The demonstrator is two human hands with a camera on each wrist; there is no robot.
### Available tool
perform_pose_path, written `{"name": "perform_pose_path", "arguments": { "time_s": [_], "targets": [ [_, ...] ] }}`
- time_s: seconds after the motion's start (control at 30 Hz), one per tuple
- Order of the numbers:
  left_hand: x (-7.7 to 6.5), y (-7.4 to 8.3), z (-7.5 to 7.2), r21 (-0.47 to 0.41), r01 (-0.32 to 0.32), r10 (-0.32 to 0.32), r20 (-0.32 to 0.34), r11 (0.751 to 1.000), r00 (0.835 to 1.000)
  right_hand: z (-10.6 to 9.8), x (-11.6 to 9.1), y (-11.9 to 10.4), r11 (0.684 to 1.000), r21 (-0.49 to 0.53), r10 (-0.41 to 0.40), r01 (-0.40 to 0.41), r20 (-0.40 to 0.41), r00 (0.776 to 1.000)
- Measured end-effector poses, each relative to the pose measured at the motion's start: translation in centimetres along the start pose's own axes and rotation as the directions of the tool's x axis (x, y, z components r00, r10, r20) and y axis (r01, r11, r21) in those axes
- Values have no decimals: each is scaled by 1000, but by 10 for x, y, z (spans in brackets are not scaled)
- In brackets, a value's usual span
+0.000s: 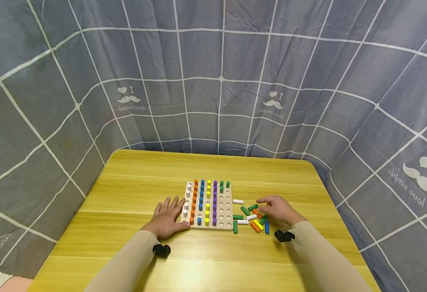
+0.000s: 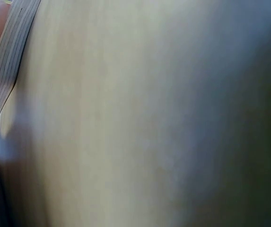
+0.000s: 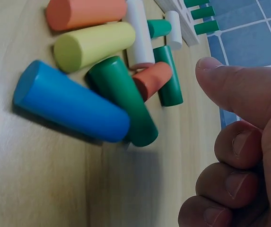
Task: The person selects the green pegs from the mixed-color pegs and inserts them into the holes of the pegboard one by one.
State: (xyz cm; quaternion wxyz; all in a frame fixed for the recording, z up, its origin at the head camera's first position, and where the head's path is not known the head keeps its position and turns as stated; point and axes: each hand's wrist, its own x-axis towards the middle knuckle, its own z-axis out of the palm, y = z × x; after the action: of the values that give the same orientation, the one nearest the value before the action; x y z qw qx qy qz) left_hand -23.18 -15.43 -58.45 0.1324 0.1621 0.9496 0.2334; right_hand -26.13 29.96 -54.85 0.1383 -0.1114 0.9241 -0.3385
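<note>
r of brd [image 1: 224,215] | blue peg [image 1: 267,228] lying, long axis fore-aft | r hand [image 1: 278,208] loosely curled | l hand [image 1: 166,220] splayed

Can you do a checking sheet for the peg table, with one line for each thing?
Surface: wooden table, shiny near the front.
Job's things: pegboard with standing pegs in white, orange, blue, yellow, purple and green; bare holes, mostly on the right.
Clutter: loose pegs right of the pegboard: green, white, orange, yellow, blue.
Hands: left hand spread at the pegboard's left edge; right hand beside the loose pegs, no peg visible in it.
Cables: nothing seen.
Surroundings: grey curtain with white lines and moustaches.
</note>
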Motion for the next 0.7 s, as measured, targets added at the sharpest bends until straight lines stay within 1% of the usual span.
{"name": "perform_pose_path", "arguments": {
  "time_s": [0.1, 0.3, 0.43, 0.53, 0.7],
  "targets": [
    [2, -3, 3, 22, 1, -1, 0, 1000, 1000, 0, -1, 2, 1000, 17, 15, -16, 5, 1000],
    [3, -6, 6, 13, -9, 9, -10, 1000, 1000, 3, 1, 7, 1000, 11, 17, -17, -12, 1000],
    [1, -1, -1, 24, 9, -9, 14, 1000, 1000, 6, 5, 9, 1000, 6, 9, -9, -12, 1000],
    [0, 3, -4, 31, 18, -19, 30, 999, 999, 7, 8, 10, 1000, 22, 11, -11, 3, 1000],
    [2, -1, 2, 18, 7, -7, 8, 1000, 1000, 9, 12, 15, 997, 69, 26, -28, 35, 999]
  ]
}}
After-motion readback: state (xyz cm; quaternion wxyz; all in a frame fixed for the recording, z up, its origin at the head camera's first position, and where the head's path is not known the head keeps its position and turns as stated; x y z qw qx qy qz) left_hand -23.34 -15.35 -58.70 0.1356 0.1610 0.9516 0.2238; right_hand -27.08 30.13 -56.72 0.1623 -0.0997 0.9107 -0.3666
